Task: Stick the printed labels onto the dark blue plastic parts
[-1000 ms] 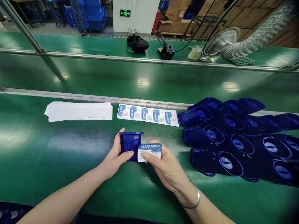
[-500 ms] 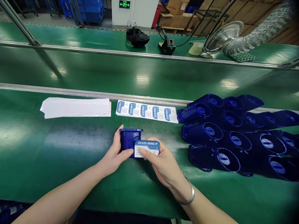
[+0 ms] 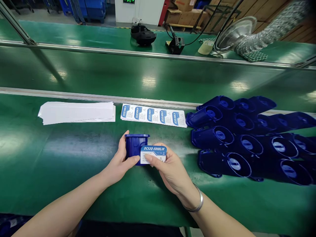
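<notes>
My left hand (image 3: 124, 161) is wrapped round a dark blue plastic housing (image 3: 134, 145), its flanged rim facing up and away from me. Between thumb and fingers, my right hand (image 3: 166, 164) pinches a blue-and-white label (image 3: 154, 150) printed "DC52Q-5000L/H". The label overlaps the housing's lower right part in view; I cannot tell whether it touches the surface. My left thumb tip lies at the label's left edge. Beyond the hands, a sheet of labels (image 3: 155, 116) lies flat, with several blue-headed labels on it.
White paper strips (image 3: 77, 112) are stacked at the left on the green bench (image 3: 61, 171). Several more blue housings (image 3: 212, 136) lie in rows at the right. A metal rail (image 3: 153, 56) crosses behind, with a black device (image 3: 143, 35) and a foil duct (image 3: 271, 31) beyond.
The whole view has shifted slightly, so everything sits a little higher and further left. Both hands keep the same grip on the housing and the label.
</notes>
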A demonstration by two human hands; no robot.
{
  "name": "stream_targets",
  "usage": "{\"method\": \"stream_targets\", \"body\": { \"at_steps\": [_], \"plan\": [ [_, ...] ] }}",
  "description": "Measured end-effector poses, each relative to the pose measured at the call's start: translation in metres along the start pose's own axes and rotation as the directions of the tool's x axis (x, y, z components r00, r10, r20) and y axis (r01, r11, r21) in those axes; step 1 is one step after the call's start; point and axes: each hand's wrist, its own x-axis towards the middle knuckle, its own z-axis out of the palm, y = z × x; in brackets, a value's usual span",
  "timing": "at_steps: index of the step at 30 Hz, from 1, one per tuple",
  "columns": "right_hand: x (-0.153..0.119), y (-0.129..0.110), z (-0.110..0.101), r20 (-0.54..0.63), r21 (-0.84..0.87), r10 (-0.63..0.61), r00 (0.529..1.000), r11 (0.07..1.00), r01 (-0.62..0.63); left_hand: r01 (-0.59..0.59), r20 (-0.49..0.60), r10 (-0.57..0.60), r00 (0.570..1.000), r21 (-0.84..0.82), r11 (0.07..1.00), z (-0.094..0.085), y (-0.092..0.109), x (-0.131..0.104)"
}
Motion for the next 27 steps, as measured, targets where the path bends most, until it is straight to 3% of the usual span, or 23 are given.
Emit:
{"method": "stream_targets", "body": {
  "at_steps": [27],
  "plan": [
    [0.0007,0.0045,-0.0035,0.014,-0.01,0.002,1.0,1.0,-0.002,0.039,-0.025,-0.04,0.999,-0.021,0.999,0.001,0.001,-0.0008]
  ]
}}
